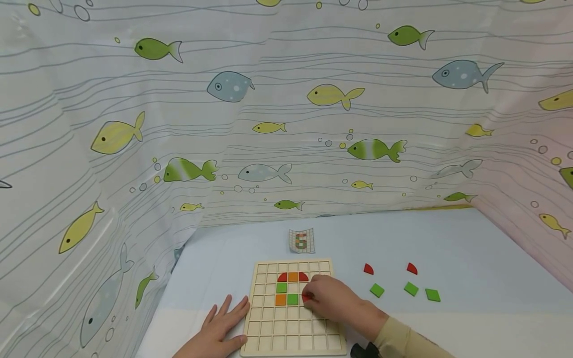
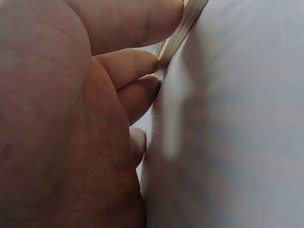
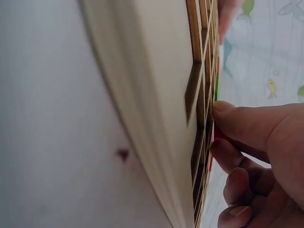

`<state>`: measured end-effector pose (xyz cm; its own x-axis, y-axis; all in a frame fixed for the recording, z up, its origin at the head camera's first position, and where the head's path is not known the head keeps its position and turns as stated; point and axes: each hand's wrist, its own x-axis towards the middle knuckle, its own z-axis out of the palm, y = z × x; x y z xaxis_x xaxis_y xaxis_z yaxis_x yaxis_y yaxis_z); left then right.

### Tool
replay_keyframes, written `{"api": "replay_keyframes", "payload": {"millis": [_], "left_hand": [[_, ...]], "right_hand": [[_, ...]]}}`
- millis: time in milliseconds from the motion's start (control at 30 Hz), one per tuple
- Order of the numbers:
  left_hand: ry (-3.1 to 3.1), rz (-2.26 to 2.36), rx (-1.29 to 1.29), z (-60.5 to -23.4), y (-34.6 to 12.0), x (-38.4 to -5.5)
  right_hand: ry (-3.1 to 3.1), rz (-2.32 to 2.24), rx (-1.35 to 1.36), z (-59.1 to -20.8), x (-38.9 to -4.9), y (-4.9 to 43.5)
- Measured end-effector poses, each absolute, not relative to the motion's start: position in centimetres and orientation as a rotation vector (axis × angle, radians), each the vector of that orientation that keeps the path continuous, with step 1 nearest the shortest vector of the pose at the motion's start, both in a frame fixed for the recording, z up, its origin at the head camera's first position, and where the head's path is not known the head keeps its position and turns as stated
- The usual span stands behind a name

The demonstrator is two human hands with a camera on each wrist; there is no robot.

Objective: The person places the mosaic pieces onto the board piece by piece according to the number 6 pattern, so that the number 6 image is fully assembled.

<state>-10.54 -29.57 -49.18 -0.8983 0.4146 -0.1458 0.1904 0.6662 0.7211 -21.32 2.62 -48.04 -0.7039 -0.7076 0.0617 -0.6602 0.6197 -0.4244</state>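
A wooden grid board (image 1: 264, 328) lies on the table, with red quarter-round, orange square and green square tiles set in its upper cells. My right hand (image 1: 333, 298) reaches over the board from the right and pinches a red tile (image 1: 306, 299) between thumb and fingertips, right at the cell beside a green tile (image 1: 292, 299). In the right wrist view the thumb (image 3: 232, 116) meets the grid, and a bit of red shows under it. My left hand (image 1: 219, 330) rests at the board's left edge, fingers spread; in the left wrist view its fingertips (image 2: 151, 90) are against the rim.
A small pattern card (image 1: 302, 241) lies behind the board. To the right are two loose red quarter-round tiles (image 1: 368, 269) and several green tiles (image 1: 377, 290). A black object (image 1: 364, 350) sits under the right wrist. A fish-print curtain (image 1: 268, 149) surrounds the table.
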Motion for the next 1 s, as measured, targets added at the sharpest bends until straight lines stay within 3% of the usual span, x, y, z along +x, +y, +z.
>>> {"api": "replay_keyframes", "payload": {"millis": [1000], "left_hand": [[2.592,1.094,0.498,-49.56,-29.72,-10.71]], "right_hand": [[2.662,-0.745,-1.173,-48.22,-21.41,2.61]]}}
